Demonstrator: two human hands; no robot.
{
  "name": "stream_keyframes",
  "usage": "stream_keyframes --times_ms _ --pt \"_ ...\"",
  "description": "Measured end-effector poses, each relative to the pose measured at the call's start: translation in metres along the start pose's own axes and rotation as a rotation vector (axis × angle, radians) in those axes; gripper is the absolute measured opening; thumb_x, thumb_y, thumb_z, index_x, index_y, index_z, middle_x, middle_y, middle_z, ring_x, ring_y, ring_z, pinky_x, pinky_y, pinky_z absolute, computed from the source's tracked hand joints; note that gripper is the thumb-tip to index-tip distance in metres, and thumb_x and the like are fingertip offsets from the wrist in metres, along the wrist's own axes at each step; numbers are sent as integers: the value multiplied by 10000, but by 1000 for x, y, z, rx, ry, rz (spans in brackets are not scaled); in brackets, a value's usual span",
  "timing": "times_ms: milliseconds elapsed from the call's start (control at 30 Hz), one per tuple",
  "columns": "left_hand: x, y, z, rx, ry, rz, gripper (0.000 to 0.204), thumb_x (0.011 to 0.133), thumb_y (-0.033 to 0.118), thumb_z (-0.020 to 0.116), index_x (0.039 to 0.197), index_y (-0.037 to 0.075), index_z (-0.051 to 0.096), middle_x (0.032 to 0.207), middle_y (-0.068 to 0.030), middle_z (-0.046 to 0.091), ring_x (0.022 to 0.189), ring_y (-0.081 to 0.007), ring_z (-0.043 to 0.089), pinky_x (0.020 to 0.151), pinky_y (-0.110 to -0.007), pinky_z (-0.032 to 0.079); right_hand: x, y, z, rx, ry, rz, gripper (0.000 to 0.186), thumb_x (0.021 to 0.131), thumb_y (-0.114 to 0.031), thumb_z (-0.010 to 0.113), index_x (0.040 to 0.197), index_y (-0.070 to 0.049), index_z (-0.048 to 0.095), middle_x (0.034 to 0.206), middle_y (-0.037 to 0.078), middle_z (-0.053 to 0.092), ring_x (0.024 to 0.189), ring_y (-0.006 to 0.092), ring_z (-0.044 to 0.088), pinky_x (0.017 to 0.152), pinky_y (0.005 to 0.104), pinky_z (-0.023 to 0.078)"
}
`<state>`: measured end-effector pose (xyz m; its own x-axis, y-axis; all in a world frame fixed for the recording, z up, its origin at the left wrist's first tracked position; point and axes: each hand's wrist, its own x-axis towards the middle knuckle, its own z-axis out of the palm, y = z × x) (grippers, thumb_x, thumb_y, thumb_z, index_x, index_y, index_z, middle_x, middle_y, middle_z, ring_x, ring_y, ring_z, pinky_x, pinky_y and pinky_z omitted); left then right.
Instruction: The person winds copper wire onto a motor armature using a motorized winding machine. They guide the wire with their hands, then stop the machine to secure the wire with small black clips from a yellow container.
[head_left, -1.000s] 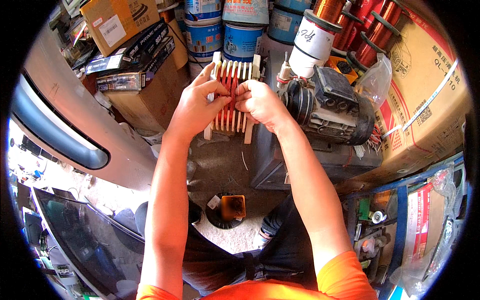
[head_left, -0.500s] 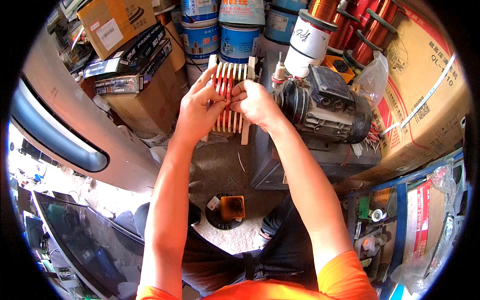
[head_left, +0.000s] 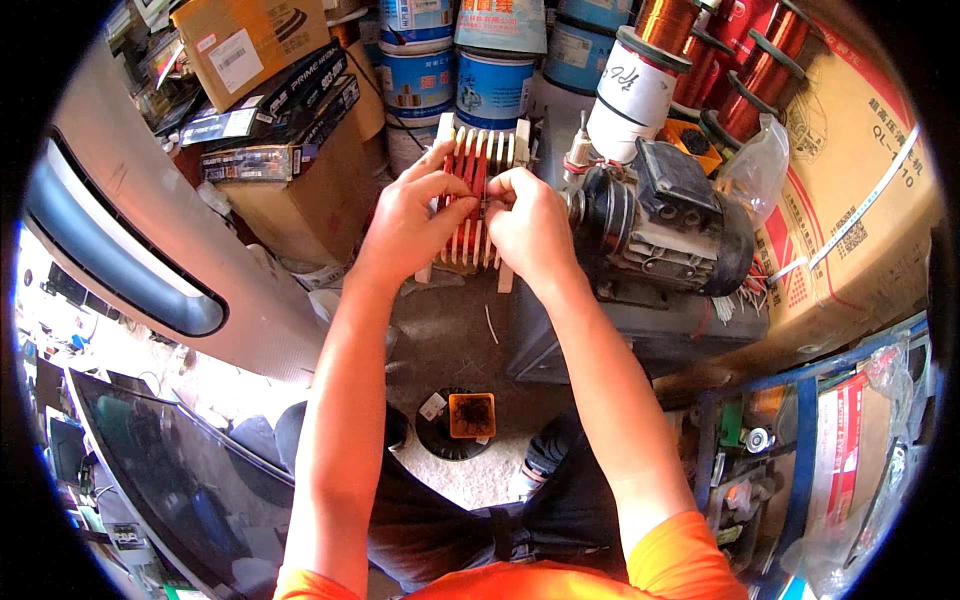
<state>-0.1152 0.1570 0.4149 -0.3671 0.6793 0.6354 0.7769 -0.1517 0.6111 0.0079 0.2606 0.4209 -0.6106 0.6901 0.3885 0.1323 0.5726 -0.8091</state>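
Note:
In front of me a winding former with pale slotted ribs (head_left: 499,148) stands beside the motor, with red wire coils (head_left: 476,165) wound between its ribs. My left hand (head_left: 408,228) reaches over the former's left side, thumb and forefinger pinched together at the red wire. From the right, my right hand (head_left: 537,228) meets it with its fingers closed and their tips close to the left ones. Whatever lies between the fingertips is too small and too covered to make out.
A dark electric motor (head_left: 670,220) on a grey base is right of the former. Behind are blue buckets (head_left: 495,85) and copper wire spools (head_left: 668,25). Cardboard boxes (head_left: 285,205) stand at left, and a yellow tray (head_left: 453,415) on a black disc lies below.
The view has shifted slightly, so the scene sits a little lower and further right. Both hands stay at the coils, with the right fingers slightly repositioned.

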Motion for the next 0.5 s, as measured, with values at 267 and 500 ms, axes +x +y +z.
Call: stream_keyframes --times_ms 267,500 --pt "2 7 23 -127 171 -213 180 813 151 721 904 -2 690 1306 -170 574 1164 -227 581 964 -325 436 0 11 8 -69 140 -217 132 779 -25 597 885 41 642 856 236 650 835 405 632 755 454 505" --pt "0 -1 24 -109 206 -72 135 808 87 720 913 10 684 1058 -77 627 967 -198 605 860 -310 469 3 4 -2 -324 41 -118 155 843 -102 592 881 37 649 880 247 653 863 400 639 774 449 509"
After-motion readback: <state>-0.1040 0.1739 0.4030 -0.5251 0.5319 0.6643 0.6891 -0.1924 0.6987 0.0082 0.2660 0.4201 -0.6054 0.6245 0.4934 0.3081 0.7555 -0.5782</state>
